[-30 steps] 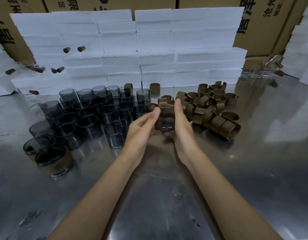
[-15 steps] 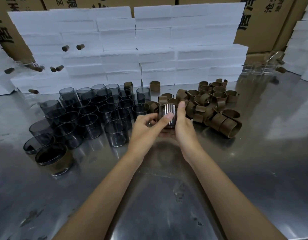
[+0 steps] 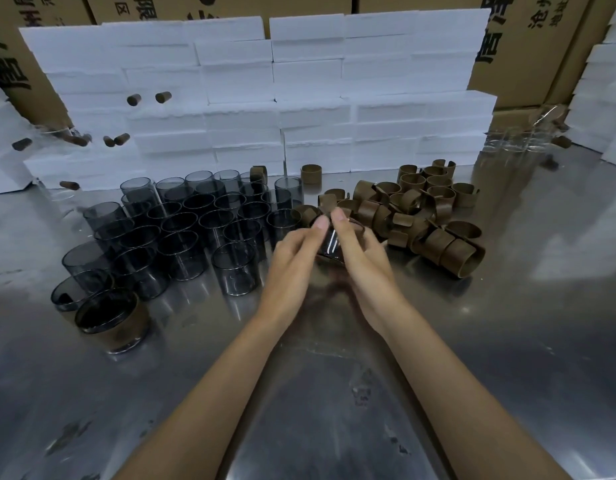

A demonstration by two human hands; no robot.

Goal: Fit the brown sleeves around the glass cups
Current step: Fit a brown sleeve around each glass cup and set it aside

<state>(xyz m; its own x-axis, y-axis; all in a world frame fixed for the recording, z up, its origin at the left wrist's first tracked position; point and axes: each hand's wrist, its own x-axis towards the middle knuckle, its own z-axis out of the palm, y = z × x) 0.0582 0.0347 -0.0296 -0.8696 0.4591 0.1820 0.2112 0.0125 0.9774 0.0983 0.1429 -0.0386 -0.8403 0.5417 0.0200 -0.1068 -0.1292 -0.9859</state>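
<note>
While the left hand (image 3: 296, 258) and right hand (image 3: 360, 251) jointly grip a dark smoked glass cup (image 3: 330, 242) above the steel table (image 3: 507, 323), the brown curled paper sleeve (image 3: 355, 224) is apparently mid-fitting, requiring closure around the cup.

Pretty clearly a packing room in some small factory or warehouse. Printed cardboard cartons (image 3: 528, 46) were stacked across the top of the frame, a wall of white foam blocks (image 3: 310, 98) ran in front of them, and a steel tabletop (image 3: 507, 341) carried dozens of identical smoky glass cups (image 3: 182, 233) at centre left plus a heap of brown sleeves (image 3: 420, 216) at centre right.
</note>
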